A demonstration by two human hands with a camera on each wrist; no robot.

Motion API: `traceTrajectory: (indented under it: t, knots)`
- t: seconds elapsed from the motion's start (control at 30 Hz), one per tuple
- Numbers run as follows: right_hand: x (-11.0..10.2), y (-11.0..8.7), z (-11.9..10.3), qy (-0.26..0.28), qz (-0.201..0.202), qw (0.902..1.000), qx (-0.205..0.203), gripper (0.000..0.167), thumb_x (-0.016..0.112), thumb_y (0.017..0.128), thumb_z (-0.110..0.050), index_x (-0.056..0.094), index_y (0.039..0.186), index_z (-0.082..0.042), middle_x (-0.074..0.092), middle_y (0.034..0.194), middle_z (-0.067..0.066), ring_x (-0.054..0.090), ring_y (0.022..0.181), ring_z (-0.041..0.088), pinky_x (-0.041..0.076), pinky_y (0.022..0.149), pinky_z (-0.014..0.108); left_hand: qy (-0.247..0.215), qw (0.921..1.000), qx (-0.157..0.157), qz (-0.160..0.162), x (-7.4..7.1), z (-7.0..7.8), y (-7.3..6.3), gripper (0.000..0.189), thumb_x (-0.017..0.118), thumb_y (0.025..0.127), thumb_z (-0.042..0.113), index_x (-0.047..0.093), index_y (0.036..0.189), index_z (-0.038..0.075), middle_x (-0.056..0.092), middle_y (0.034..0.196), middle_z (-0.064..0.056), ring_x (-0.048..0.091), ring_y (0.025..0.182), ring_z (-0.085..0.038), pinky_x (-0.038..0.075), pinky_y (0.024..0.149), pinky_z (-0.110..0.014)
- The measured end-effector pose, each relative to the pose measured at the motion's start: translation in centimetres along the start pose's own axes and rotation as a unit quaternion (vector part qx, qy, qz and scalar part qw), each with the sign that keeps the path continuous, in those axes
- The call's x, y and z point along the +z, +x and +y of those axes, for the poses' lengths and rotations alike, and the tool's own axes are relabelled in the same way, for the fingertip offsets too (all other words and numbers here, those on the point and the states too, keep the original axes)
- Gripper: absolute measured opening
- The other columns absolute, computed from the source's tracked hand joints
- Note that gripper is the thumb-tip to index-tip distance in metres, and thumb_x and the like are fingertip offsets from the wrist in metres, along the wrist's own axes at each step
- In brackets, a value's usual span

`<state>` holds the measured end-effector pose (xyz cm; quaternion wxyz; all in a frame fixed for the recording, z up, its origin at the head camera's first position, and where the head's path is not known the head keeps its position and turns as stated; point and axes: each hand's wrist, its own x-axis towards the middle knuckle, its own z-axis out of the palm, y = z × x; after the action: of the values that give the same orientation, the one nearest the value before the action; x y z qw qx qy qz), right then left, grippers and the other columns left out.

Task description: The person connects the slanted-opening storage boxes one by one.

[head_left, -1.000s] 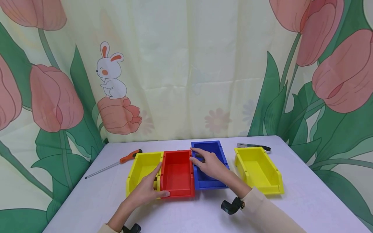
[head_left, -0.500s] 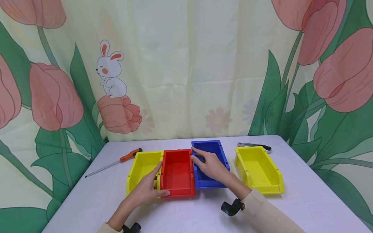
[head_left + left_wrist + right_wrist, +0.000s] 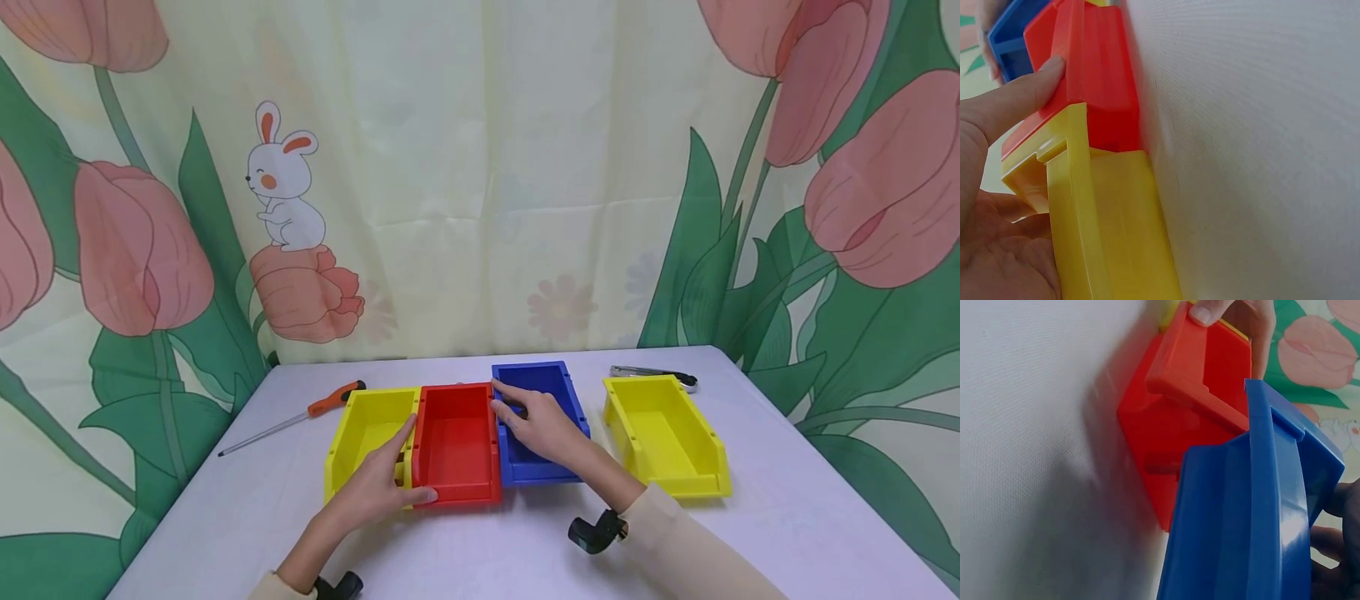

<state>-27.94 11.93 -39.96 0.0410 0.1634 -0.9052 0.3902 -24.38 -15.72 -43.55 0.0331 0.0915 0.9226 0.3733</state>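
Observation:
In the head view, a red plastic bin point(image 3: 459, 446) stands side by side with a yellow bin point(image 3: 369, 421), their walls touching. My left hand point(image 3: 372, 486) holds them at this joint: the thumb point(image 3: 1044, 80) presses on the red bin's front lip and the other fingers reach into the yellow bin. At the right of the red bin, a blue bin point(image 3: 540, 472) sits a little farther back. My right hand point(image 3: 543, 427) reaches inside and grips its left wall. In the right wrist view, the blue bin's front appears raised off the cloth, close beside the red bin.
Another yellow bin point(image 3: 667, 437) stands apart at the right, with a metal tool with a black end point(image 3: 652, 377) behind it. An orange-handled screwdriver point(image 3: 300, 417) lies at the left. A white cloth point(image 3: 780, 517) covers the table, and a printed curtain point(image 3: 480, 167) hangs behind.

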Motion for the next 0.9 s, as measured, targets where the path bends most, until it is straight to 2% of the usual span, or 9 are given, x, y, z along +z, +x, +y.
traceTrajectory:
  t: [0.27, 0.33, 0.4, 0.5, 0.57, 0.63, 0.77, 0.87, 0.9]
  knots:
    - [0.1, -0.13, 0.1, 0.003, 0.0, 1.0, 0.002, 0.053, 0.061, 0.108, -0.033, 0.051, 0.158, -0.021, 0.069, 0.145, 0.007, 0.056, 0.146, 0.037, 0.051, 0.113, 0.058, 0.002, 1.0, -0.001, 0.001, 0.07, -0.05, 0.0, 0.119, 0.098, 0.073, 0.025, 0.028, 0.169, 0.022, 0.052, 0.16, -0.012, 0.061, 0.135, -0.037, 0.068, 0.088, -0.044]
    - [0.12, -0.13, 0.13, 0.002, -0.003, 1.0, 0.004, 0.053, 0.06, 0.108, -0.032, 0.05, 0.159, -0.021, 0.076, 0.131, 0.008, 0.059, 0.144, 0.037, 0.051, 0.113, 0.058, 0.004, 1.0, -0.001, 0.001, 0.07, -0.02, 0.01, 0.119, 0.098, 0.073, 0.024, 0.028, 0.169, 0.022, 0.052, 0.16, -0.012, 0.061, 0.135, -0.037, 0.068, 0.088, -0.044]
    - [0.17, -0.13, 0.18, 0.003, -0.003, 1.0, 0.006, 0.053, 0.06, 0.108, -0.032, 0.05, 0.159, -0.021, 0.077, 0.128, 0.007, 0.059, 0.144, 0.037, 0.051, 0.112, 0.058, 0.004, 1.0, 0.0, 0.001, 0.07, 0.0, 0.01, 0.119, 0.098, 0.073, 0.024, 0.028, 0.169, 0.022, 0.052, 0.16, -0.012, 0.061, 0.136, -0.037, 0.068, 0.088, -0.044]
    - [0.26, -0.18, 0.21, 0.004, -0.004, 0.9999, 0.009, 0.053, 0.06, 0.108, -0.032, 0.05, 0.159, -0.022, 0.076, 0.131, 0.007, 0.058, 0.144, 0.037, 0.051, 0.113, 0.058, 0.004, 1.0, 0.0, 0.002, 0.05, 0.01, -0.03, 0.119, 0.098, 0.073, 0.024, 0.028, 0.169, 0.021, 0.052, 0.16, -0.012, 0.06, 0.136, -0.037, 0.068, 0.088, -0.044]
    - [0.31, -0.21, 0.21, 0.006, -0.001, 0.9999, 0.01, 0.053, 0.06, 0.108, -0.032, 0.05, 0.159, -0.022, 0.068, 0.148, 0.007, 0.055, 0.147, 0.038, 0.051, 0.113, 0.059, 0.004, 1.0, 0.0, 0.002, 0.02, 0.02, -0.05, 0.119, 0.098, 0.073, 0.024, 0.028, 0.169, 0.021, 0.052, 0.161, -0.012, 0.06, 0.137, -0.037, 0.068, 0.088, -0.044]
    - [0.37, -0.25, 0.21, 0.008, -0.001, 0.9999, 0.011, 0.053, 0.06, 0.108, -0.032, 0.05, 0.159, -0.022, 0.065, 0.151, 0.008, 0.054, 0.147, 0.039, 0.051, 0.113, 0.059, 0.004, 1.0, 0.001, 0.002, 0.0, 0.01, -0.06, 0.119, 0.098, 0.073, 0.024, 0.028, 0.169, 0.021, 0.051, 0.161, -0.012, 0.06, 0.137, -0.037, 0.068, 0.089, -0.044]
    - [0.5, -0.32, 0.29, 0.012, -0.001, 0.9998, 0.017, 0.053, 0.059, 0.109, -0.033, 0.05, 0.159, -0.023, 0.077, 0.125, 0.008, 0.064, 0.137, 0.038, 0.051, 0.113, 0.059, 0.003, 1.0, 0.004, 0.001, 0.01, -0.06, -0.03, 0.119, 0.098, 0.073, 0.024, 0.028, 0.169, 0.021, 0.052, 0.161, -0.012, 0.06, 0.136, -0.036, 0.068, 0.088, -0.044]
    - [0.62, -0.39, 0.44, 0.015, -0.006, 0.9997, 0.02, 0.053, 0.058, 0.109, -0.033, 0.048, 0.16, -0.025, 0.074, 0.097, 0.007, 0.071, 0.117, 0.035, 0.051, 0.113, 0.058, 0.003, 1.0, 0.005, 0.0, 0.05, -0.12, -0.01, 0.119, 0.098, 0.073, 0.024, 0.028, 0.169, 0.021, 0.052, 0.16, -0.012, 0.061, 0.136, -0.036, 0.068, 0.088, -0.044]
    - [0.66, -0.4, 0.46, 0.015, -0.003, 0.9997, 0.019, 0.053, 0.059, 0.109, -0.033, 0.048, 0.16, -0.025, 0.076, 0.103, 0.006, 0.07, 0.125, 0.035, 0.051, 0.113, 0.059, 0.003, 1.0, 0.005, 0.0, 0.06, -0.13, -0.02, 0.119, 0.098, 0.073, 0.024, 0.028, 0.169, 0.021, 0.052, 0.16, -0.011, 0.061, 0.136, -0.036, 0.068, 0.088, -0.044]
